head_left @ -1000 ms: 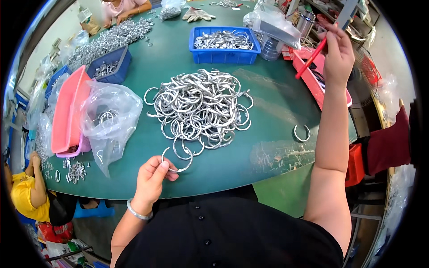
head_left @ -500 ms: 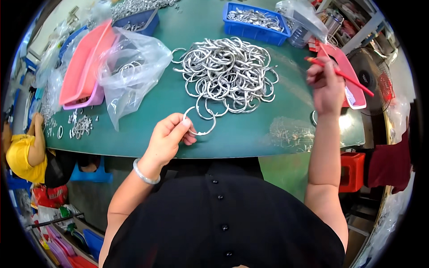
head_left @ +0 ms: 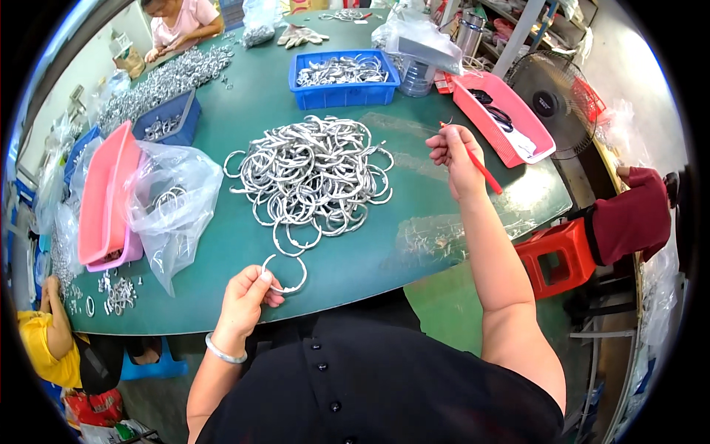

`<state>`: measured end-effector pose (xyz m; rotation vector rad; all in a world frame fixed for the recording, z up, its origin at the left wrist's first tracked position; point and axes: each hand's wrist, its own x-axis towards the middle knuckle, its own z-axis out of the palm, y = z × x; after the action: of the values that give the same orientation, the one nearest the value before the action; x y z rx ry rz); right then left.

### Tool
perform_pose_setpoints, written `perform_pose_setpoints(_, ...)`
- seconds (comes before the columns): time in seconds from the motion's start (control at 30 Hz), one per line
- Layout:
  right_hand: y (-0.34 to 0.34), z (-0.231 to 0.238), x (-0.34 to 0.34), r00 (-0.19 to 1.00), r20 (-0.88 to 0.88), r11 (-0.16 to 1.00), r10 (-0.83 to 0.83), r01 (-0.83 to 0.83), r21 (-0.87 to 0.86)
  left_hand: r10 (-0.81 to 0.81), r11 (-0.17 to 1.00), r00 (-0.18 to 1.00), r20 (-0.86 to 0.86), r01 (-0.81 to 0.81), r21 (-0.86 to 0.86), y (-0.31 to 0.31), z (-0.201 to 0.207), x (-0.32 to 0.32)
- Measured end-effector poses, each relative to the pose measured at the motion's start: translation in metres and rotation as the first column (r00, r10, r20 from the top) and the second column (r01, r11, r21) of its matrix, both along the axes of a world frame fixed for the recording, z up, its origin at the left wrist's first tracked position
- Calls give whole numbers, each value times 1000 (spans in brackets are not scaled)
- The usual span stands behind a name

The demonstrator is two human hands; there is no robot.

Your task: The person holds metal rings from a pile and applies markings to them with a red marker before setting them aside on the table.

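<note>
- We see the left hand with its grip closed on one silver ring, near the ring pile, over the tabletop; this hand covers part of it.
- The right hand has its grip closed around a red tool; its middle is hidden, its tip too small for us.

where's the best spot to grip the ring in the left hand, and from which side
Probably the bare right arc of the ring, pinched from the right: the left hand covers part of its left side, and its open gap faces the pile, leaving the right arc free. The right hand holds a red tool, so that may need setting down first.
</note>
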<state>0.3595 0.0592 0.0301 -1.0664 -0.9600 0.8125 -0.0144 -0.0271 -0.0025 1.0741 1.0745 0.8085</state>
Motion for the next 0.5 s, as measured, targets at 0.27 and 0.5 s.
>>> perform_pose_setpoints(0.27, 92, 1, 74, 201, 816, 829, -543, 281, 483, 39, 998, 999, -29, -40, -38, 2, -3, 0)
perform_pose_setpoints(0.5, 177, 24, 126, -82, 942, 910, -325, 246, 335, 73, 991, 995, -68, -80, -103, 6, -1, 1)
